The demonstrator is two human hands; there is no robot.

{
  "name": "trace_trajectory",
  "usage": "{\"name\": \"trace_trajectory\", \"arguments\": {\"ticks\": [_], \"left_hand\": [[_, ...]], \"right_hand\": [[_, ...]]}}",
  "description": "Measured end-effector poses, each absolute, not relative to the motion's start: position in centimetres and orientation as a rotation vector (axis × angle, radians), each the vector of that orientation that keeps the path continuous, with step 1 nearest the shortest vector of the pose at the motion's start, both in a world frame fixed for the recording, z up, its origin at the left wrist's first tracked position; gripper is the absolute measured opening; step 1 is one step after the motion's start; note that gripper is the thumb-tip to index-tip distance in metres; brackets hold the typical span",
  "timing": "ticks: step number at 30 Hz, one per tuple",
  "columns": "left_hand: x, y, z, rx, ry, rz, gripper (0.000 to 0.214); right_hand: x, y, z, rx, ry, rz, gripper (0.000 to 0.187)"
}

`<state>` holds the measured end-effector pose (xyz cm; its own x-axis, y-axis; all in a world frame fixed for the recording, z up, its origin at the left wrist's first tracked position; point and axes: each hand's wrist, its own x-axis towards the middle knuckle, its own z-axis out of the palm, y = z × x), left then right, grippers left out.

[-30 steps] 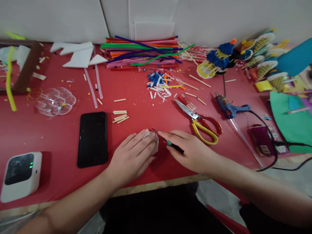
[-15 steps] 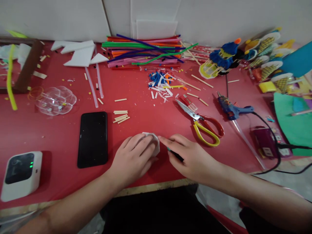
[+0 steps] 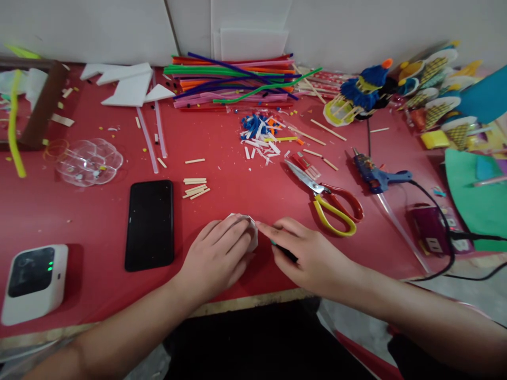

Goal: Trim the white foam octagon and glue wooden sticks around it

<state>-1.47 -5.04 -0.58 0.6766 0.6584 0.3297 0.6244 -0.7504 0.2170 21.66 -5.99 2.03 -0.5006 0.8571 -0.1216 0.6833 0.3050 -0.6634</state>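
My left hand (image 3: 219, 253) lies over a small white piece (image 3: 254, 238), pressing it against the red table top with bent fingers; most of the piece is hidden beneath them. Beside it, my right hand (image 3: 307, 253) is closed round a dark slim tool with a bit of green at one end (image 3: 285, 252). Its outstretched index finger reaches the right edge of the white piece. The tool's kind and its working end cannot be made out. Short wooden sticks (image 3: 195, 188) lie beyond my left hand, and red-and-yellow-handled scissors (image 3: 320, 194) beyond my right.
A black phone (image 3: 149, 226) and a white device with green lights (image 3: 35, 282) lie to the left. Pipe cleaners (image 3: 233, 79) and scraps (image 3: 261, 134) are at the back. On the right are a blue glue gun (image 3: 376, 174), its cord, and small figures (image 3: 362, 92).
Both hands stay almost in the same place, with the white piece and the tool still held. The whole view has shifted very slightly.
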Motion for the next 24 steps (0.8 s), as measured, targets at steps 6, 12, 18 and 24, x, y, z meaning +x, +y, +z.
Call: {"name": "trace_trajectory", "arguments": {"ticks": [6, 12, 18, 24], "left_hand": [[-1.5, -5.1, -0.5, 2.807, 1.059, 0.599, 0.03], [-1.7, -5.0, -0.5, 2.801, 1.031, 0.632, 0.03], [-1.8, -5.2, -0.2, 2.698, 1.037, 0.651, 0.032], [-1.5, -5.8, -0.4, 2.561, 1.209, 0.767, 0.058]], "right_hand": [[21.7, -6.1, 2.1, -1.395, -2.341, 0.998, 0.057], [21.4, -6.4, 2.4, -1.408, -2.414, 0.994, 0.056], [21.7, -6.0, 2.5, -1.403, -2.352, 1.034, 0.051], [22.2, -4.3, 3.0, -1.372, -2.112, 0.954, 0.047]]}}
